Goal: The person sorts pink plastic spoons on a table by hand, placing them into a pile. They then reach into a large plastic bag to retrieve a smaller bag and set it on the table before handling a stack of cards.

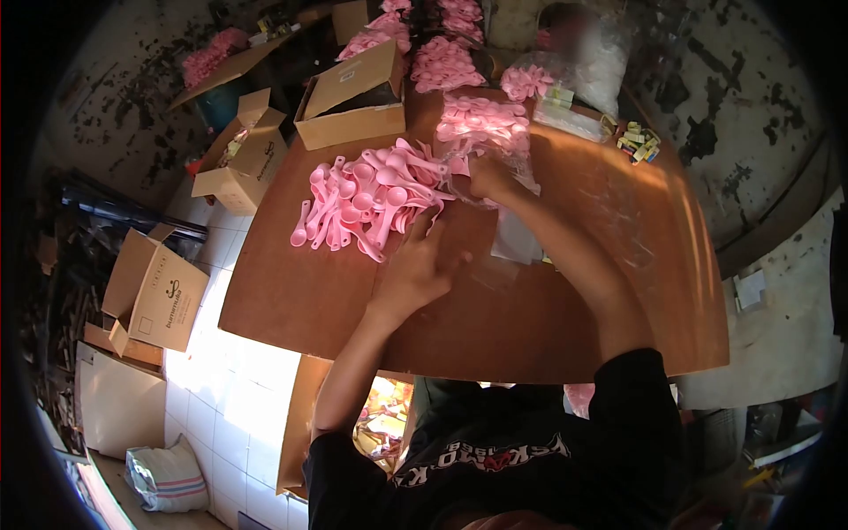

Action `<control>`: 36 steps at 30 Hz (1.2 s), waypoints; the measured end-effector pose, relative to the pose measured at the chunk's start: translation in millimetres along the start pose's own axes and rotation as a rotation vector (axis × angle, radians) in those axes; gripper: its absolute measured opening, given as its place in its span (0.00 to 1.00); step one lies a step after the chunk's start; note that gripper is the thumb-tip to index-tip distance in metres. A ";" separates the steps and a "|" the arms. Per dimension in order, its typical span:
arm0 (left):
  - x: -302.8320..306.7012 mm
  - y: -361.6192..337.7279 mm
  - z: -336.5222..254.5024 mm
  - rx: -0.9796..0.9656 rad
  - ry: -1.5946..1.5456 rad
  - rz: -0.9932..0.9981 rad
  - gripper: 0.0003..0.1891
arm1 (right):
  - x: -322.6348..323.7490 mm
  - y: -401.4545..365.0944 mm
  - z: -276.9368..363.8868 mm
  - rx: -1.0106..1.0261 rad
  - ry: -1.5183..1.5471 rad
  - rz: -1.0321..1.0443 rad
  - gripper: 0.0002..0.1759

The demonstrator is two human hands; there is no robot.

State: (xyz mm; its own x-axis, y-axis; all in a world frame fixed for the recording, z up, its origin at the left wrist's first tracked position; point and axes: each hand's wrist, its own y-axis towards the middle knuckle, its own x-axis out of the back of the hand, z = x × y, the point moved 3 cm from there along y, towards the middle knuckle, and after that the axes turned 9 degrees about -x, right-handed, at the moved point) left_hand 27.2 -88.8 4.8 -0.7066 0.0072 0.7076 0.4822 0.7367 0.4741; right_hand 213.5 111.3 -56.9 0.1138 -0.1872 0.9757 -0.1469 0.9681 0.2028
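A loose pile of pink plastic spoons [353, 199] lies on the brown table [300, 291]. At the pile's lower right edge is my left hand [415, 269], its fingers apart, with the fingertips near the spoons. My right hand [491, 177] is closed at a clear plastic bag [521, 172], just right of the pile; its fingertips are partly hidden. Beyond it lies a filled bag of pink spoons [483, 122]. Flat clear plastic [515, 238] rests on the table below my right forearm.
An open cardboard box [352, 124] stands at the table's back left. More bagged pink spoons [444, 64] lie at the back. Small yellow-green items [638, 143] sit at the right. Cardboard boxes [159, 296] stand on the floor at left; another box [300, 424] is below the front edge.
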 end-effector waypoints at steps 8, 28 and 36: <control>-0.8 0.0 -8.9 0.175 -0.224 0.083 0.35 | 56.7 -39.6 9.1 -0.069 0.419 0.228 0.24; -70.3 5.0 12.3 0.679 -1.438 -0.625 0.13 | 53.3 -153.3 54.3 -0.077 1.182 0.109 0.20; -49.8 -6.5 24.4 0.488 -1.448 -0.828 0.14 | 56.9 -149.9 77.4 -0.162 1.781 0.175 0.16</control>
State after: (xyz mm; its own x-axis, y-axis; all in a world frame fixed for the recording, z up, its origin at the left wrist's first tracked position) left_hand 46.6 -77.5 -46.3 -0.6502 -0.0977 -0.7535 -0.2120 0.9756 0.0565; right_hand 166.0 -57.3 -25.4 0.9375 0.1882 -0.2928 -0.1964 0.9805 0.0013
